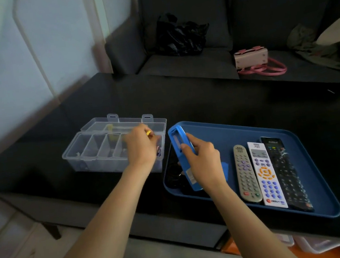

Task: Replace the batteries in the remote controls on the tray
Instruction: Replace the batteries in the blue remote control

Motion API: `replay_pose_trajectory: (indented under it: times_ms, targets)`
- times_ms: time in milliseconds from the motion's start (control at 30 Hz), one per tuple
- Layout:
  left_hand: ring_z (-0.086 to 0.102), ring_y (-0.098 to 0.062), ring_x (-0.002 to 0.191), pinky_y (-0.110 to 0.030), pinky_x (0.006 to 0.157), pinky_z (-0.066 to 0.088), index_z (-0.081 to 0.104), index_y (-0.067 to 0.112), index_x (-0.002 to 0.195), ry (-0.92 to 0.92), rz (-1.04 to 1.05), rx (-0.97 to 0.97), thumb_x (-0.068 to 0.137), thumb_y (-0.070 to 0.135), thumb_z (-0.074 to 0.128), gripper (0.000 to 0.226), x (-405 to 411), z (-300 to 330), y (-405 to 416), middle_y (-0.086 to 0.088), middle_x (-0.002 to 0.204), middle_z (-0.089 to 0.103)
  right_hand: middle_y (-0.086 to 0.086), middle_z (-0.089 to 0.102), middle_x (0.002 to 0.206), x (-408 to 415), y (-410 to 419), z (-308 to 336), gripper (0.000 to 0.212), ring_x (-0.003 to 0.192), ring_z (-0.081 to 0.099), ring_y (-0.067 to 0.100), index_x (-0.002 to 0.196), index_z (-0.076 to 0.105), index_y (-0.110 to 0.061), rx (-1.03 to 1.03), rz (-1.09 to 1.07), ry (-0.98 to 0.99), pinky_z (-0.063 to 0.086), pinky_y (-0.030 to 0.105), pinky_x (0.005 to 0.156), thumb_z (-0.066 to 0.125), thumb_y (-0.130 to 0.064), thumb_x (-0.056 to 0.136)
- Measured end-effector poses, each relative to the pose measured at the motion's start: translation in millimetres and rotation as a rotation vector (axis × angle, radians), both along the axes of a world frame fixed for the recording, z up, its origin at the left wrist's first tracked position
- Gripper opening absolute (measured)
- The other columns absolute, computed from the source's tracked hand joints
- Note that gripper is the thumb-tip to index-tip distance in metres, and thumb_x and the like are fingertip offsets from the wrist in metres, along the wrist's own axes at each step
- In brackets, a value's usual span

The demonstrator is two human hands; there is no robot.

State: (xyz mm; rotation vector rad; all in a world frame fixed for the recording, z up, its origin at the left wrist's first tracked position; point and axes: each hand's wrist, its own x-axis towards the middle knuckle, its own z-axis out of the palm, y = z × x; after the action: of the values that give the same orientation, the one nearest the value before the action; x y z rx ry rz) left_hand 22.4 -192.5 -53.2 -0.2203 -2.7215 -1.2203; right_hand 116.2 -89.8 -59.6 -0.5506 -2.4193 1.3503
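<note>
At the left of the black desk (214, 102) stands a clear plastic box (95, 152) with its lid folded back and its body split into several compartments; the left hand (140, 148) reaches over the rightmost compartment, its fingers curled and pinching a small battery (148, 133) with a gold end, held just above the box; a few more batteries (159, 151) show dimly in that same compartment below the hand, too blurred to count; just right of the box lies the blue tray (292, 136), its near left corner touching or almost touching the box wall; the right hand (202, 159) holds a blue remote (181, 148) tilted up over the left part of the tray, back side toward the camera, thumb on one long edge and fingers wrapped round the other, the battery bay open and looking empty; a small blue piece (225, 169), perhaps the cover, lies on the tray beside the wrist; a dark object lies under the raised remote, too dim to tell; further right three remotes lie face up side by side, long edges touching: a grey remote (246, 175), a white remote (267, 175), a black remote (286, 175); behind the desk a dark sofa (257, 12) carries a black bag (179, 36) and a pink handbag (252, 58).
</note>
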Motion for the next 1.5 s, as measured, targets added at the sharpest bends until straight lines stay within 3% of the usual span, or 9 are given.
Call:
replay_pose_trajectory:
  times_ms: [200, 433, 567, 667, 800, 1000, 1133, 1267, 1500]
  targets:
    - [0.051, -0.017, 0.073, -0.022, 0.055, 0.033, 0.058, 0.005, 0.076, -0.045, -0.049, -0.220, 0.091, 0.012, 0.052, 0.018, -1.2, -0.2, 0.2, -0.008, 0.080, 0.057, -0.006, 0.048, 0.057, -8.9, -9.5, 1.4, 0.042, 0.038, 0.045, 0.002, 0.141, 0.045, -0.021, -0.015, -0.025, 0.026, 0.035, 0.010, 0.038, 0.048, -0.024, 0.099]
    - [0.059, -0.022, 0.103, -0.027, 0.080, 0.044, 0.062, 0.010, 0.114, -0.036, -0.163, -0.214, 0.094, 0.011, 0.046, 0.025, -1.9, 4.4, -16.9, -0.009, 0.113, 0.063, -0.006, 0.046, 0.056, -16.1, -15.5, 4.2, 0.037, 0.036, 0.044, -0.004, 0.135, 0.051, -0.020, -0.047, 0.009, 0.057, 0.032, 0.011, 0.036, 0.048, -0.020, 0.099]
    - [0.057, -0.014, 0.103, -0.025, 0.082, 0.044, 0.058, 0.016, 0.118, -0.012, -0.097, -0.146, 0.093, 0.010, 0.048, 0.028, -8.1, 13.5, -56.8, -0.003, 0.118, 0.061, -0.011, 0.058, 0.079, -22.7, -43.4, 10.1, 0.033, 0.064, 0.061, 0.002, 0.131, 0.053, -0.022, -0.223, 0.041, 0.041, 0.047, 0.011, 0.049, 0.050, -0.023, 0.098]
    - [0.056, -0.011, 0.098, -0.021, 0.077, 0.040, 0.060, 0.015, 0.114, 0.071, -0.019, -0.149, 0.094, 0.012, 0.047, 0.024, -16.2, 20.8, -95.2, -0.002, 0.117, 0.060, -0.001, 0.064, 0.101, -34.8, -74.0, 15.8, 0.037, 0.083, 0.068, 0.018, 0.133, 0.050, -0.021, -0.392, 0.051, 0.023, 0.059, 0.035, 0.073, 0.051, -0.026, 0.097]
    - [0.055, -0.019, 0.099, -0.027, 0.075, 0.044, 0.060, 0.012, 0.108, 0.126, 0.074, -0.332, 0.093, 0.015, 0.049, 0.019, -29.3, 23.9, -146.6, -0.007, 0.113, 0.058, 0.007, 0.066, 0.104, -57.6, -111.7, 26.8, 0.028, 0.085, 0.069, 0.025, 0.125, 0.052, -0.027, -0.476, 0.094, -0.016, 0.058, 0.048, 0.076, 0.048, -0.023, 0.098]
    - [0.058, -0.018, 0.090, -0.034, 0.078, 0.049, 0.056, 0.017, 0.111, -0.261, -0.177, -0.641, 0.090, 0.018, 0.053, 0.021, -66.1, 27.6, -176.7, -0.005, 0.108, 0.059, 0.009, 0.065, 0.110, -83.2, -150.3, 28.6, 0.033, 0.082, 0.070, 0.022, 0.131, 0.051, -0.021, -0.507, 0.102, -0.075, 0.060, 0.039, 0.066, 0.048, -0.022, 0.098]
    - [0.058, -0.020, 0.087, -0.036, 0.081, 0.050, 0.057, 0.016, 0.112, -0.430, -0.298, -0.791, 0.087, 0.024, 0.054, 0.026, -82.9, 38.7, -170.0, -0.004, 0.099, 0.057, 0.008, 0.062, 0.118, -97.9, -157.4, 27.4, 0.034, 0.093, 0.067, 0.024, 0.132, 0.050, -0.021, -0.417, 0.095, -0.084, 0.058, 0.047, 0.079, 0.047, -0.023, 0.098]
    - [0.057, -0.020, 0.090, -0.033, 0.079, 0.047, 0.054, 0.016, 0.108, -0.443, -0.399, -0.832, 0.088, 0.022, 0.054, 0.022, -93.2, 40.9, -167.4, -0.005, 0.101, 0.056, 0.008, 0.061, 0.119, -105.1, -159.1, 27.5, 0.034, 0.093, 0.067, 0.025, 0.132, 0.050, -0.022, -0.407, 0.087, -0.092, 0.058, 0.046, 0.078, 0.047, -0.023, 0.098]
    - [0.058, -0.019, 0.089, -0.034, 0.084, 0.051, 0.055, 0.018, 0.098, -0.419, -0.481, -0.873, 0.086, 0.020, 0.058, 0.012, -102.2, 40.3, -171.7, -0.005, 0.098, 0.057, 0.010, 0.060, 0.117, -105.2, -158.8, 24.4, 0.035, 0.083, 0.067, 0.020, 0.134, 0.048, -0.020, -0.444, 0.134, -0.083, 0.057, 0.028, 0.055, 0.046, -0.020, 0.099]
